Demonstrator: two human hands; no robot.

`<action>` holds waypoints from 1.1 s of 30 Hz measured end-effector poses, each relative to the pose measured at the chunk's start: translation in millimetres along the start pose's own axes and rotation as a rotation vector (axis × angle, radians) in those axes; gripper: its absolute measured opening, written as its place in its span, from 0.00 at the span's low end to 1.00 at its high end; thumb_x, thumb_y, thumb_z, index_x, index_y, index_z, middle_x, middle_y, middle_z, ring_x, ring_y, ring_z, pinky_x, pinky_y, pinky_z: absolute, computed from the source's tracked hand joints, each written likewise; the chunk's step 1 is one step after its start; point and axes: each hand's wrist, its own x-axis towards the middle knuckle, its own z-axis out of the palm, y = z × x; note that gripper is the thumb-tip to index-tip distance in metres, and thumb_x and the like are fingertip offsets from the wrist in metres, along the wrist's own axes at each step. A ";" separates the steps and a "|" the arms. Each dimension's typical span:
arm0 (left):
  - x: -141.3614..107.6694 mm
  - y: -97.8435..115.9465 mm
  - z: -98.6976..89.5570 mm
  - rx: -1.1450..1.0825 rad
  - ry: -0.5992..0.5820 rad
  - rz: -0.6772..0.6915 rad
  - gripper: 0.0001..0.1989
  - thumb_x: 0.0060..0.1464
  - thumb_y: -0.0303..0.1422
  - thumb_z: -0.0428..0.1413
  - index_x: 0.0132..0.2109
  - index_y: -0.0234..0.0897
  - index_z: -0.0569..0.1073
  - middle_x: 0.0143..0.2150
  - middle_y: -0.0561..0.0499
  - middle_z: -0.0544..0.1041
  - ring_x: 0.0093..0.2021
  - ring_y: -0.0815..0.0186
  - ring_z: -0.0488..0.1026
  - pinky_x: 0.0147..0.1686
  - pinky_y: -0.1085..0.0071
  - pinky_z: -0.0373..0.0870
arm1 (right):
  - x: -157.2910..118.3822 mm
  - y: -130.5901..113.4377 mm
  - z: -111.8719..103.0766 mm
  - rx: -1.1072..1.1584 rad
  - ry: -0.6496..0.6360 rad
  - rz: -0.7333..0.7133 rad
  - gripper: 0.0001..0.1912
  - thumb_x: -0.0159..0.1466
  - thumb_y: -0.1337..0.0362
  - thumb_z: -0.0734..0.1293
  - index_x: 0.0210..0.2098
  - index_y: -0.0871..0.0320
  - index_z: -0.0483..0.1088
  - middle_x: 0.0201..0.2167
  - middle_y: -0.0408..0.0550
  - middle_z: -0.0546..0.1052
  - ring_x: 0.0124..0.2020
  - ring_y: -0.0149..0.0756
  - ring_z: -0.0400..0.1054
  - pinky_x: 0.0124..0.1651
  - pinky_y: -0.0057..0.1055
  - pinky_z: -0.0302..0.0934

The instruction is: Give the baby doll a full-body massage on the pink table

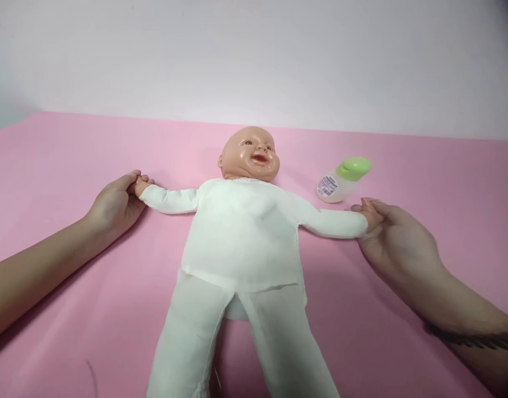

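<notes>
A baby doll (pixel 245 232) with a hard plastic head and a white cloth body lies on its back, arms stretched out to both sides. My left hand (pixel 116 203) is closed around the doll's small hand at the left, thumb on top. On the other side my right hand (pixel 398 237) grips the doll's other hand between thumb and fingers. Both cloth sleeves are pulled out nearly straight. The doll's feet lie outside the lower edge of the view.
Pink sheeting (pixel 92 309) covers the surface under the doll. A clear bottle (pixel 334 185) with a green cap and a printed label lies above the doll's arm on the right, near my right hand. Behind rises a pale wall (pixel 254 61).
</notes>
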 end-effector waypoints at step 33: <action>-2.7 1.1 1.2 0.024 0.006 0.022 0.08 0.64 0.18 0.49 0.40 0.32 0.69 0.35 0.49 0.73 0.36 0.70 0.76 0.45 0.72 0.79 | -4.7 -1.3 -4.0 -0.115 -0.129 -0.075 0.08 0.63 0.68 0.62 0.33 0.49 0.70 0.37 0.47 0.69 0.52 0.47 0.71 0.77 0.53 0.48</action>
